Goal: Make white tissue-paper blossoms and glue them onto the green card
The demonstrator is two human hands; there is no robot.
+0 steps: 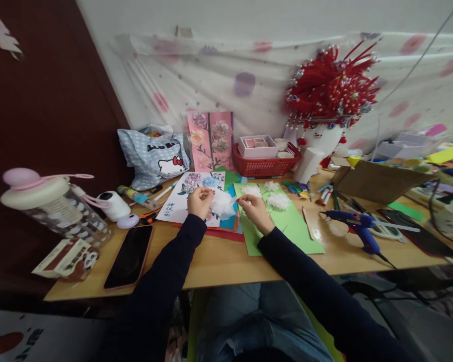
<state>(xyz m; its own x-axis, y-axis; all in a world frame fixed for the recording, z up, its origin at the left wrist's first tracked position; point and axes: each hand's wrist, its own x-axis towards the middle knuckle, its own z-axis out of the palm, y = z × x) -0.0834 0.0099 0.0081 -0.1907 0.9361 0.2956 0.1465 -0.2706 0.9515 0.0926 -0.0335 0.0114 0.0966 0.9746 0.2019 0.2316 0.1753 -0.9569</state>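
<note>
A piece of sheer white fabric (222, 205) is spread between my two hands, over the coloured papers. My left hand (200, 202) pinches its left side with thumb and fingertips. On the other side, the pinched fingertips of my right hand (255, 212) are at the fabric's right edge. Beneath my right hand lies a green sheet (298, 234) bearing several white fluffy flowers (278, 201). A white sheet with painted flowers and writing (169, 208) lies beside and partly behind my left hand.
A phone (130, 256), snack box (66, 259) and bottle (56, 206) stand or lie at left. A blue glue gun (357, 226) and wooden stick (308, 222) are at right. Behind are a red basket (264, 165), pink flower picture (211, 141) and red headdress (328, 93).
</note>
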